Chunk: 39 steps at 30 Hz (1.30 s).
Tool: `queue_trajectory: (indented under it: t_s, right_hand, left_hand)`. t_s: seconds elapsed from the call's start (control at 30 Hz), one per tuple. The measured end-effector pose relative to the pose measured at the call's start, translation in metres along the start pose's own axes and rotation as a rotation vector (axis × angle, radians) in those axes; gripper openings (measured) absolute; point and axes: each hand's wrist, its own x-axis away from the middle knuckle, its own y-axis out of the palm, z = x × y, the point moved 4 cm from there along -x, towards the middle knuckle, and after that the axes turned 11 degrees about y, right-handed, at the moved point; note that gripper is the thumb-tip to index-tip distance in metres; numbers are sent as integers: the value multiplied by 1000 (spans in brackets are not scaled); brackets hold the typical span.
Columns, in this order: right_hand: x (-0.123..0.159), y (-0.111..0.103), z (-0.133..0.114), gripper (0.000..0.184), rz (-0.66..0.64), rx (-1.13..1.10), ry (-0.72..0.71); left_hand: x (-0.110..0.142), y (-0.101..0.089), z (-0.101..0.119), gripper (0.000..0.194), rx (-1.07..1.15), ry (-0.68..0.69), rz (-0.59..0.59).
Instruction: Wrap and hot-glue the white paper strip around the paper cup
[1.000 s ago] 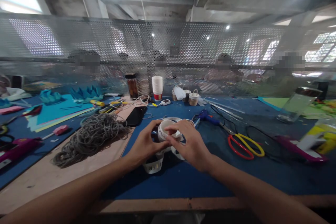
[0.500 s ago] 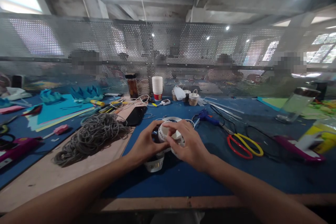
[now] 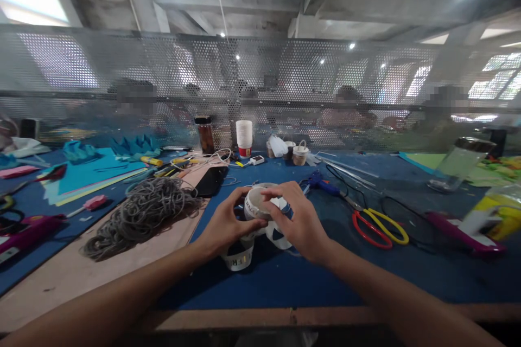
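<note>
A small round white cup-like piece (image 3: 258, 196) with a band of dark lettering round its side stands between my hands. My left hand (image 3: 232, 219) is curled round its left side, thumb across the front. With fingers bent, my right hand (image 3: 297, 217) grips the rim at the right; its fingertips partly cover the opening. A white lettered ribbon (image 3: 239, 261) curves in a loop below my left hand, and more white strip (image 3: 278, 237) loops under my right palm. Where the strip joins the cup-like piece is hidden.
Grey cord (image 3: 146, 209) lies in a heap at left, near a black phone (image 3: 211, 181). Right of my hands are a blue glue gun (image 3: 321, 183) and scissors with red and yellow handles (image 3: 372, 227). Paper cups (image 3: 244, 138) and a brown jar (image 3: 205, 135) stand behind.
My right fingers have shifted slightly up and right along the rim, uncovering more of the opening and the strip below. My left hand keeps its grip.
</note>
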Motion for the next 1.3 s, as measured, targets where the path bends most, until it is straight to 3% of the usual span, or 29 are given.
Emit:
queue_trajectory:
  t_s: [0.2, 0.53, 0.67, 0.87, 1.0, 1.3]
  right_hand:
    - [5, 5, -2, 15, 16, 164, -82]
    - [4, 5, -2, 6, -10, 122, -78]
    - [3, 5, -3, 5, -16, 122, -60]
    - [0, -5, -4, 25, 15, 132, -48]
    - [-3, -9, 1, 17, 60, 147, -26]
    - [-2, -4, 4, 10, 50, 214, -55]
  left_hand:
    - [-1, -3, 2, 54, -102, 49, 27]
    - [1, 1, 4, 50, -114, 55, 12]
    - [1, 1, 6, 52, -73, 44, 12]
    - [-1, -2, 0, 60, 71, -51, 28]
    - [-4, -6, -3, 56, 99, -95, 64]
    - [-5, -4, -1, 53, 150, -101, 27]
